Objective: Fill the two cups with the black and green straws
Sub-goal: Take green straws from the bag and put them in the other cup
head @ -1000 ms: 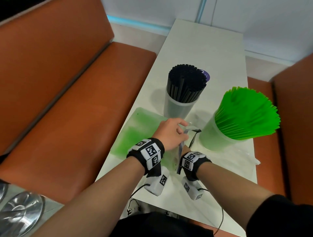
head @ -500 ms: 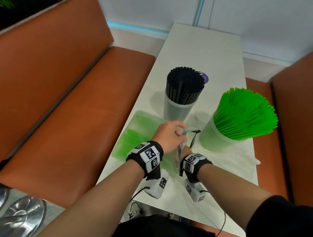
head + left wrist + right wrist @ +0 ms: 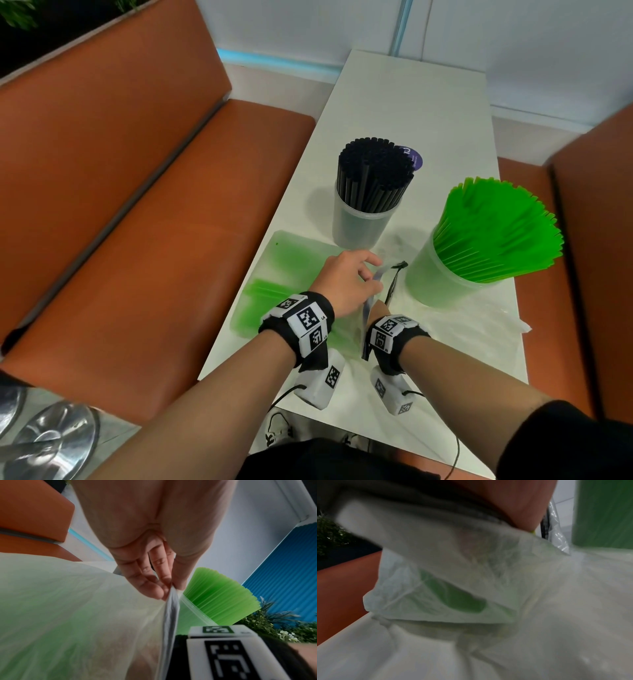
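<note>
The left hand [image 3: 346, 281] pinches the raised edge of the thin translucent plastic bag [image 3: 287, 274]; the right hand [image 3: 376, 306] sits just beside it, mostly hidden, so I cannot tell its grip. The remaining green plastic straws [image 3: 265, 291] lie flat inside, left of the hands, long axis across the white table [image 3: 411, 109]. Beyond the hands stand the clear cup of black straws [image 3: 359, 222] and, to their right, the clear cup of green straws [image 3: 442, 284].

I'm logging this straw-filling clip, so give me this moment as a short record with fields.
black straws: upright in clear cup
green straws: fanned in second cup
plastic bag: flat on table, green straws inside
left hand: pinches bag's edge
right hand: mostly hidden behind the bag, grip unclear
table: white
</note>
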`<action>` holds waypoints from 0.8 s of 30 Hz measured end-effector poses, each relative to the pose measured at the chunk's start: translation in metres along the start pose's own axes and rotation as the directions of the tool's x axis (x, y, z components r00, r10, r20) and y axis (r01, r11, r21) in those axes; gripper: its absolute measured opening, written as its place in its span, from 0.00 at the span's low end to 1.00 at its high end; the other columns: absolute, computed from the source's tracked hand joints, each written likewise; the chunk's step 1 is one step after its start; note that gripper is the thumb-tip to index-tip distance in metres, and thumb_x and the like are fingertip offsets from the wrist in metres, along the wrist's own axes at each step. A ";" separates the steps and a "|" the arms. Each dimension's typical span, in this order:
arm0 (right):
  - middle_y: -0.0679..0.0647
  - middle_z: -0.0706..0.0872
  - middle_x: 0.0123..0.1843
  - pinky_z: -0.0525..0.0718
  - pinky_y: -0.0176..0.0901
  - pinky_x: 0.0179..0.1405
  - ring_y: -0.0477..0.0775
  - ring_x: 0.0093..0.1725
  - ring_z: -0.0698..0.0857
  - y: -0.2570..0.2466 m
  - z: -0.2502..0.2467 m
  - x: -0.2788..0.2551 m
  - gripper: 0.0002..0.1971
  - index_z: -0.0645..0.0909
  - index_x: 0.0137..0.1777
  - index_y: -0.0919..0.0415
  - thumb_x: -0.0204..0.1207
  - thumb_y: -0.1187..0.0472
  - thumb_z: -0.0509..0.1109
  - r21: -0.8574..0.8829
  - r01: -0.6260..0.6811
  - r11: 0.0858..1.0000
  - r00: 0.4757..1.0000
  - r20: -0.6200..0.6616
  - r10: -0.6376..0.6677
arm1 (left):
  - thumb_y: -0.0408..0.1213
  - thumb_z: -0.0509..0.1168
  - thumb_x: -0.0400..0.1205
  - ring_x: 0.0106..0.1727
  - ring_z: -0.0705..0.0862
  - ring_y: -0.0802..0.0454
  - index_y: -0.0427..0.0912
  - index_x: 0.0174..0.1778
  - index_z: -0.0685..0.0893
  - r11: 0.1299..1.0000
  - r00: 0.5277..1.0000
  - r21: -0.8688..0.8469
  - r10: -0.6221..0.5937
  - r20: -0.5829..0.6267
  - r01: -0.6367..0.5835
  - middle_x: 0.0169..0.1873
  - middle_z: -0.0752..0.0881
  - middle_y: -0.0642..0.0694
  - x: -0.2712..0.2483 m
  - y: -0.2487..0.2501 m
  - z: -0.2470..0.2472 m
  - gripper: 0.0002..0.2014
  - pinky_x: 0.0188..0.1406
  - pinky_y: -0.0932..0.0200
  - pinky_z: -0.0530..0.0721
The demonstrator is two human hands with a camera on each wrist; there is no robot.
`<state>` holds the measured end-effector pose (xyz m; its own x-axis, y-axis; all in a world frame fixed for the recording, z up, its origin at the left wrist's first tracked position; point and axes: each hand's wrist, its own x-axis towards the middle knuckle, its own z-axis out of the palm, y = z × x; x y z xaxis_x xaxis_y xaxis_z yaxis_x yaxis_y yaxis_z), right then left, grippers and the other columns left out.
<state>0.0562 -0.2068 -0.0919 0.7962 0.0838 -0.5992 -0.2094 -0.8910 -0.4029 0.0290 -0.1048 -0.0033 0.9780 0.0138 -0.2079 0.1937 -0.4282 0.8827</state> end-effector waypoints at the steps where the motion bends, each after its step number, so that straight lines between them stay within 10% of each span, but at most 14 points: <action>1: 0.62 0.72 0.60 0.69 0.41 0.60 0.56 0.66 0.75 -0.003 0.001 0.000 0.15 0.68 0.73 0.64 0.91 0.64 0.48 0.001 -0.014 1.000 1.000 0.020 0.014 | 0.35 0.74 0.77 0.35 0.82 0.56 0.50 0.61 0.85 1.000 1.000 -0.001 -0.001 0.000 0.001 0.37 0.87 0.53 0.000 -0.001 0.000 0.17 0.52 0.45 0.88; 6: 0.63 0.81 0.51 0.71 0.45 0.57 0.65 0.74 0.75 -0.002 -0.001 0.002 0.13 0.77 0.52 0.69 0.90 0.65 0.52 -0.241 0.129 0.962 0.991 0.052 -0.119 | 0.35 0.74 0.77 0.34 0.81 0.59 0.51 0.61 0.85 1.000 1.000 0.009 0.007 -0.001 -0.007 0.38 0.88 0.52 0.001 -0.002 -0.001 0.17 0.54 0.45 0.87; 10: 0.62 0.82 0.67 0.73 0.38 0.56 0.52 0.62 0.79 0.003 -0.005 0.005 0.13 0.79 0.65 0.65 0.81 0.69 0.67 -0.206 0.224 0.952 0.974 0.067 -0.215 | 0.34 0.73 0.77 0.33 0.81 0.60 0.51 0.61 0.85 1.000 1.000 0.019 0.017 -0.005 -0.017 0.38 0.89 0.52 0.001 -0.004 0.000 0.17 0.53 0.48 0.87; 17: 0.61 0.82 0.44 0.73 0.45 0.40 0.64 0.52 0.86 -0.016 -0.028 -0.006 0.11 0.67 0.38 0.63 0.83 0.66 0.55 -0.434 0.331 0.838 0.925 -0.028 -0.380 | 0.31 0.70 0.78 0.36 0.81 0.63 0.50 0.53 0.89 0.993 0.996 0.107 0.066 -0.065 -0.058 0.37 0.85 0.50 0.005 -0.011 0.003 0.12 0.39 0.76 0.74; 24: 0.61 0.84 0.54 0.81 0.51 0.46 0.64 0.51 0.86 0.003 -0.049 -0.012 0.13 0.77 0.60 0.60 0.82 0.59 0.56 -0.670 0.385 0.635 0.845 -0.021 -0.534 | 0.27 0.66 0.77 0.39 0.81 0.59 0.45 0.50 0.92 0.975 0.995 0.218 0.069 -0.070 -0.052 0.37 0.84 0.55 0.011 -0.015 0.003 0.13 0.34 0.87 0.69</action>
<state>0.0734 -0.2318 -0.0521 0.7966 0.5374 -0.2769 0.5537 -0.8324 -0.0225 0.0368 -0.1014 -0.0205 0.9920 0.0475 -0.1170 0.1214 -0.6147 0.7794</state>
